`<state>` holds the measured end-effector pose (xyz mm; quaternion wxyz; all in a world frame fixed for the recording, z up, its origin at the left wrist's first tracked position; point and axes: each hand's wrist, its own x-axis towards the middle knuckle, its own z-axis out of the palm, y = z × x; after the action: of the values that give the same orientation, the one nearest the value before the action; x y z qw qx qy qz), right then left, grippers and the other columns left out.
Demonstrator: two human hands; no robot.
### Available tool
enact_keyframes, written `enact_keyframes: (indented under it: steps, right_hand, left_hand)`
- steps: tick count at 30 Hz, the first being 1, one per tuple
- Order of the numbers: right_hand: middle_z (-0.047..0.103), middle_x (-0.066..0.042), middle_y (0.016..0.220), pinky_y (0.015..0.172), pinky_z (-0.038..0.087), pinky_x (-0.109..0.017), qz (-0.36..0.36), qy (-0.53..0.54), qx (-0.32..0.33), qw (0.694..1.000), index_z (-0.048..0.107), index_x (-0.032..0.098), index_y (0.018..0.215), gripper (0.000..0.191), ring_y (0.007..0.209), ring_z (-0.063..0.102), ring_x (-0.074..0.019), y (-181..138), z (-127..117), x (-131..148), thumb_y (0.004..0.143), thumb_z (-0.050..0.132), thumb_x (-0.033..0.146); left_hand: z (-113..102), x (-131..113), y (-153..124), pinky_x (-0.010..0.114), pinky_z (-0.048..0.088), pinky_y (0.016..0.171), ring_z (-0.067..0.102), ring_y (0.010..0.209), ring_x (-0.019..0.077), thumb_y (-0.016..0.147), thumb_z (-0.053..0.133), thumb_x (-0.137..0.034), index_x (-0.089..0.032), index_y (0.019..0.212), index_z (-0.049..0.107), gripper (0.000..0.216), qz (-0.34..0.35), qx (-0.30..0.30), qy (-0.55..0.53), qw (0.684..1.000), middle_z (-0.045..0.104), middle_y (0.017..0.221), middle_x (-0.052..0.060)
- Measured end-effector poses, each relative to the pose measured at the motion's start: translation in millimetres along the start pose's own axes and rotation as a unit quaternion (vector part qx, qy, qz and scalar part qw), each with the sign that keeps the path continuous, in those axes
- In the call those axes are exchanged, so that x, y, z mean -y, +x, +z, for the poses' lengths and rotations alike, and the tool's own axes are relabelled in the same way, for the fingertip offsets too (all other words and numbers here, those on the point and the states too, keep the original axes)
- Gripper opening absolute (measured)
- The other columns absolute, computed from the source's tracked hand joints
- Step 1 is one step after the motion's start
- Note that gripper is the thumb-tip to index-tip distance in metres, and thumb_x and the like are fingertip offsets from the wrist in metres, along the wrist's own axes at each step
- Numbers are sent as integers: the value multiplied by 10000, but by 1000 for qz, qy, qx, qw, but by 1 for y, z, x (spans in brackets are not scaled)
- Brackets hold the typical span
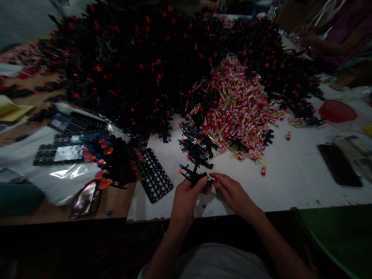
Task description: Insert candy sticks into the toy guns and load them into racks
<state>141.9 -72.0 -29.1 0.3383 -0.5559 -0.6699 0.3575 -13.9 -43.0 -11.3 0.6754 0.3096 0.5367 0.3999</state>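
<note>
My left hand [187,195] is closed around a small black toy gun [193,175] with a blue and an orange tip pointing left. Right beside it, my right hand [232,192] pinches a small tube with a red cap [216,180] at the rear end of the toy; most of the tube is hidden by the fingers. Just beyond the hands lie several more black toy guns [199,149]. Behind those rises a heap of small clear tubes with red caps and colourful filling [235,112]. One loose tube [263,169] lies on the white table top [285,186].
A huge pile of black toy guns [130,69] covers the table's far side. At left are a black perforated tray [155,176], plastic bags [66,180] and toys with orange discs [104,183]. A phone [339,164] and red lid [337,111] lie right. Another person [340,38] sits far right.
</note>
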Motion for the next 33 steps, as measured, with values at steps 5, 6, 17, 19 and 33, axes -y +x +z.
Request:
enact_keyframes:
  steps: [5, 6, 17, 19, 33]
  right_hand:
    - [642, -115, 1107, 890, 504, -348, -19, -28, -3, 999, 545, 169, 1221, 318, 1016, 614, -186, 1, 1, 1, 940, 411, 229]
    - [647, -110, 1075, 874, 510, -346, -22, -35, -5, 999, 550, 172, 1215, 313, 989, 619, -185, 2, 1, 1, 937, 414, 223]
    - [634, -85, 958, 804, 529, -331, -54, -70, -27, 996, 571, 183, 1169, 293, 888, 613, -181, 4, 5, 1, 926, 408, 180]
    - [622, -88, 968, 806, 531, -336, -69, -70, -41, 994, 551, 194, 1197, 313, 902, 602, -185, 2, 7, 3, 924, 400, 171]
    - [610, -129, 999, 762, 506, -396, -75, -217, -161, 960, 244, 146, 1420, 543, 826, 565, -227, -2, 30, 5, 948, 386, 372]
  left_hand:
    - [1, 0, 0, 227, 474, 618, 590, 598, 110, 681, 740, -341, -135, 797, 701, 241, 9, 1, 1, 1000, 699, 699, 26]
    - [1, 0, 0, 226, 474, 616, 589, 599, 110, 682, 740, -339, -134, 793, 701, 236, 10, 1, 2, 1000, 700, 698, 26]
    - [5, -2, 0, 231, 465, 566, 585, 565, 120, 649, 752, -378, -122, 767, 704, 287, -8, -24, 3, 1000, 699, 687, 46]
    - [7, -1, -1, 236, 466, 562, 581, 551, 121, 641, 755, -387, -116, 763, 700, 302, -10, -40, -1, 999, 694, 670, 47]
    - [23, 2, -9, 235, 464, 597, 605, 602, 118, 585, 792, -347, -130, 806, 707, 320, -20, -109, -116, 987, 705, 747, 26]
